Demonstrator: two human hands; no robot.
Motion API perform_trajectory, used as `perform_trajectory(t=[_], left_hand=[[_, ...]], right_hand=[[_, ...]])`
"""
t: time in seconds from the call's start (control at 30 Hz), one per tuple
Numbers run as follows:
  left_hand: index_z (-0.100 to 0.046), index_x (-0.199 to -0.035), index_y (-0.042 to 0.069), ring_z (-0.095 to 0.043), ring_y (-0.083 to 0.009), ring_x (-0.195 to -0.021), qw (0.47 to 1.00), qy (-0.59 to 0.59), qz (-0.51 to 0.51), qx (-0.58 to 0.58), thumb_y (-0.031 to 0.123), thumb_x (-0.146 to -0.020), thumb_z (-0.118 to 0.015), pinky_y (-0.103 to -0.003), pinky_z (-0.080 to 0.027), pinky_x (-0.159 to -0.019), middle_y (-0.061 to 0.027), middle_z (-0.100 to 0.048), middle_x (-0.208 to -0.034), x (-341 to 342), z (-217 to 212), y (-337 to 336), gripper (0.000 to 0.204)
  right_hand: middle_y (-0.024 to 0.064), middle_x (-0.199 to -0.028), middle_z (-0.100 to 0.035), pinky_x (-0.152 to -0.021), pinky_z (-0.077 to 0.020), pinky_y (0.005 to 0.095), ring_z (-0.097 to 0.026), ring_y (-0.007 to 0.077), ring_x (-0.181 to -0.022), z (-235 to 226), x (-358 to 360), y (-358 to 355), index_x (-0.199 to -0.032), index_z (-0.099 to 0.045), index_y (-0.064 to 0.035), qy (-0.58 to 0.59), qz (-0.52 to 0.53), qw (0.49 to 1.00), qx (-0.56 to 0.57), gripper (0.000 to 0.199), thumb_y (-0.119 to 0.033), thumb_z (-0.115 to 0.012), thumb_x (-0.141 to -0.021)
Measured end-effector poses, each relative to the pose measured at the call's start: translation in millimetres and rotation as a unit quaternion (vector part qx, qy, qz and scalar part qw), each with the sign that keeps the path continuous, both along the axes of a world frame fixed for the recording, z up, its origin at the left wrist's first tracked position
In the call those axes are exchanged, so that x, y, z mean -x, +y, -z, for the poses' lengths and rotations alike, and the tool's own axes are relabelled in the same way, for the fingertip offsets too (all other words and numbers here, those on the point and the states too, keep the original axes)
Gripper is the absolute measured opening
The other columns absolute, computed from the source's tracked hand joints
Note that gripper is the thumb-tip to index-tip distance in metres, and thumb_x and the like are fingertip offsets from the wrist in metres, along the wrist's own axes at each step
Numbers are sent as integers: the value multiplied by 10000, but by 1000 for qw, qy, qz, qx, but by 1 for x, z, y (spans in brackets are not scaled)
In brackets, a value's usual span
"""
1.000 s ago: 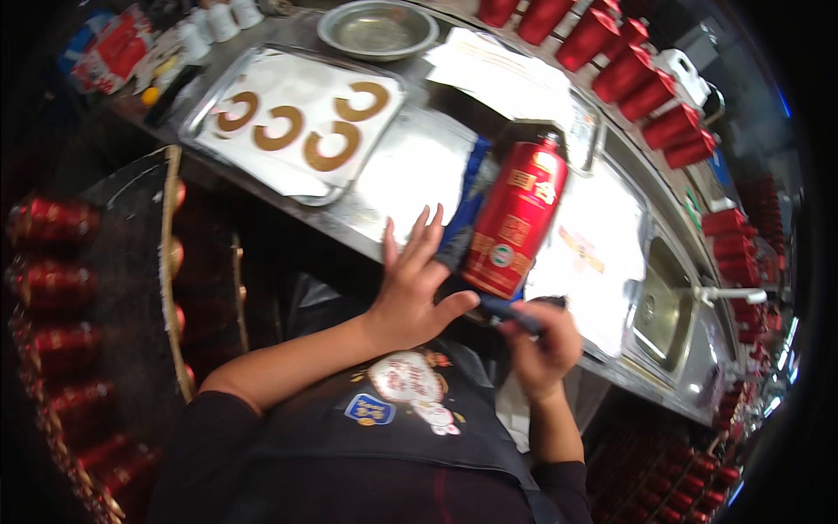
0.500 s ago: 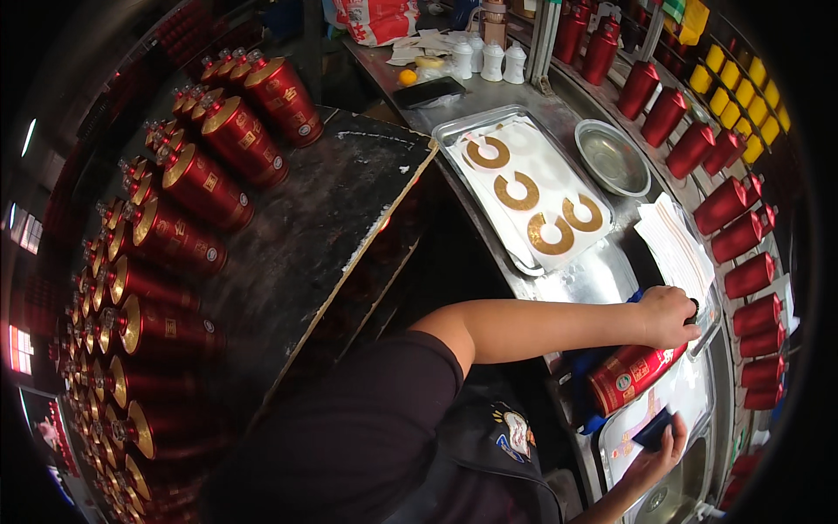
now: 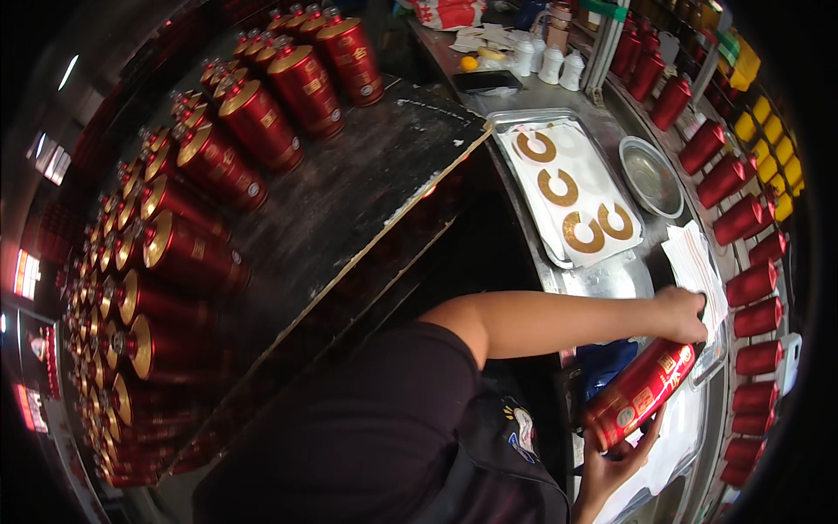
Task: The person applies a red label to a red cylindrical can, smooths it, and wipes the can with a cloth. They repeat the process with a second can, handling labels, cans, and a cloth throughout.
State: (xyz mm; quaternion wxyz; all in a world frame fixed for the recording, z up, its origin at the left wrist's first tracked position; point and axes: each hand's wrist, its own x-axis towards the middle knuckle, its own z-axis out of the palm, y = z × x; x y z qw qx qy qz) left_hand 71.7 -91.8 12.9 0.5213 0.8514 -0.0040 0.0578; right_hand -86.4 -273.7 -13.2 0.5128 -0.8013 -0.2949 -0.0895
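Observation:
A red bottle (image 3: pixel 640 391) with gold print lies tilted over the work table at the right. My left hand (image 3: pixel 680 314) is closed around its neck end, at the upper right. From the lower edge comes my right hand (image 3: pixel 618 465), its fingers cupped around the bottle's lower end from beneath. Whether the right hand still has the dark blue flat piece in it is hidden. Blue cloth (image 3: pixel 605 362) lies beside and under the bottle. White sheets (image 3: pixel 696 262) with faint lines rest just beyond my left hand.
A metal tray (image 3: pixel 559 111) holds several gold C-shaped labels (image 3: pixel 557 187) on white paper. Beside it stands a metal bowl (image 3: pixel 679 210). Many red bottles (image 3: pixel 262 127) crowd the black table (image 3: pixel 375 166) at left. More red bottles (image 3: pixel 752 284) line the right-hand shelf.
My right hand has moved up from beside the bottle to its lower end. The dark blue piece it held is out of sight. My view has shifted, so the surroundings sit further right.

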Motion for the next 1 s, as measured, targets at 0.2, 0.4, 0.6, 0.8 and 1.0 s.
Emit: perform_trajectory(t=[0.2, 0.4, 0.6, 0.8, 1.0], left_hand=[[-699, -853, -14, -644, -113, -724, 985, -108, -37, 129, 212, -809, -828, -295, -518, -669, -53, -704, -777, 155, -58, 129, 263], [-713, -879, 23, -642, -78, -760, 875, -234, -418, -72, 64, -831, -812, -246, -514, -728, 2, -710, -820, 371, -137, 106, 118], [-707, -891, 24, -610, -103, -718, 676, -154, -645, -323, 156, -876, -792, -292, -495, -693, -22, -705, -817, 459, -156, 114, 157], [-662, -874, 14, -554, -215, -633, 561, -42, -712, -421, 287, -875, -782, -359, -454, -632, -99, -605, -726, 509, -122, 152, 299], [-646, -853, 11, -572, -225, -636, 564, -12, -724, -397, 294, -885, -770, -367, -465, -632, -112, -636, -752, 529, -123, 161, 311]], right_hand=[[221, -1337, -599, -772, -570, 393, -654, 341, -1113, -30, -36, 14, -1440, -496, -22, -152, -284, 944, 68, 836, -169, -869, -706], [155, -1364, -629, -617, -521, 367, -579, 298, -769, -45, -44, 89, -1460, -511, -26, -286, -355, 870, 189, 909, -77, -861, -623], [204, -1457, -567, -672, -543, 373, -585, 324, -766, -56, -40, 106, -1491, -446, 47, -189, -406, 887, 110, 881, -3, -802, -687], [216, -1407, -598, -655, -496, 353, -530, 282, -719, -41, -44, 85, -1486, -450, 55, -130, -393, 905, 96, 818, 30, -752, -726], [211, -1232, -660, -630, -464, 337, -493, 213, -693, -32, -45, 69, -1513, -446, 4, -54, -346, 927, 135, 809, 29, -713, -750]])
